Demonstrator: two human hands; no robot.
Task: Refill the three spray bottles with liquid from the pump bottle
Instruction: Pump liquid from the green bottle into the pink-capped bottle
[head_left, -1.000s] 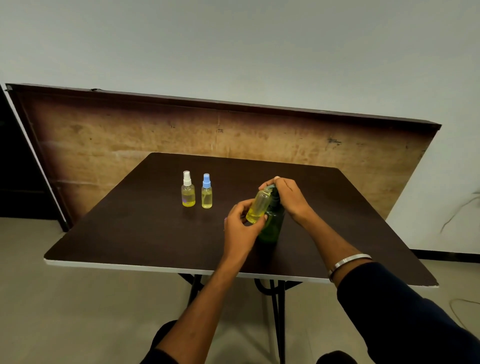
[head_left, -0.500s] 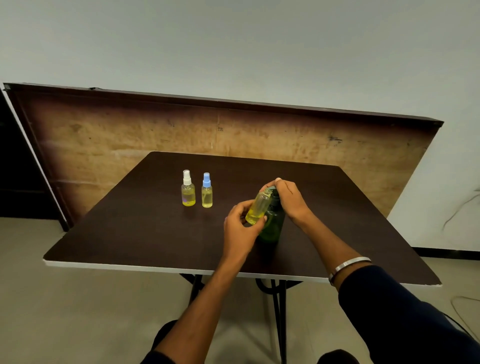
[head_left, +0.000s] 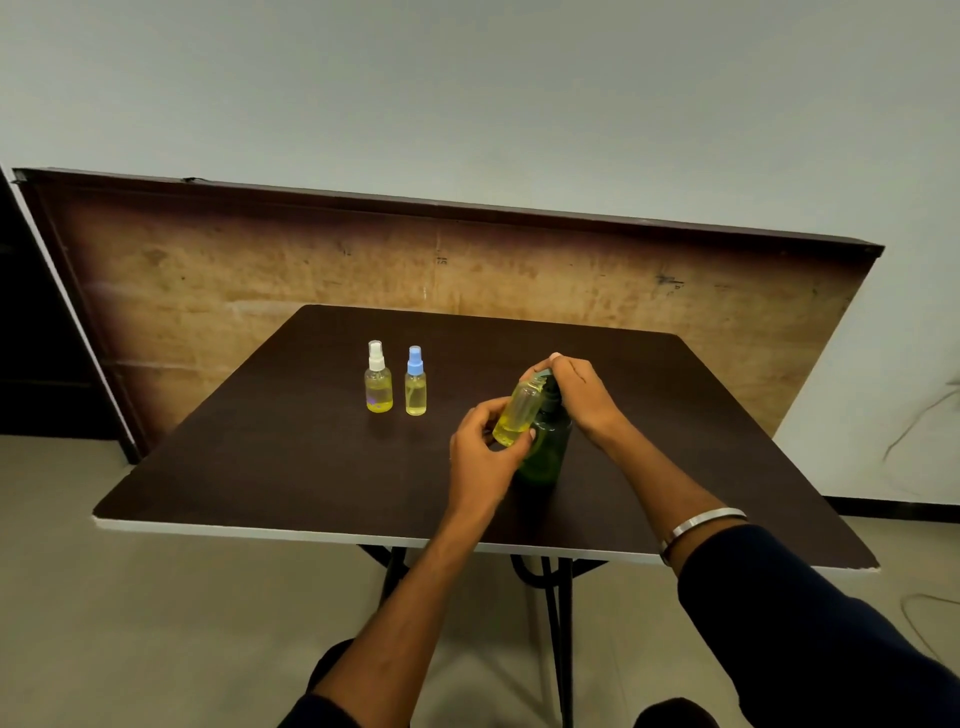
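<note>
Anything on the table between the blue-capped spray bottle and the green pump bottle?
No: in the head view, only bare table separates the blue-capped spray bottle from the green pump bottle.

dark table (head_left: 260, 467) | on it: white-capped spray bottle (head_left: 378, 387), blue-capped spray bottle (head_left: 415, 387), green pump bottle (head_left: 545, 452)

A worn wooden board (head_left: 311, 291) (brown, scuffed) leans against the wall (head_left: 467, 93).

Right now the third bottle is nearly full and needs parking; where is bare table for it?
Bare tabletop lies right of the blue-capped spray bottle, between it and the green pump bottle. The near-left table and the right side are also bare. It is crowded around the pump, where the left hand tilts the open bottle and the right hand covers the pump.
</note>
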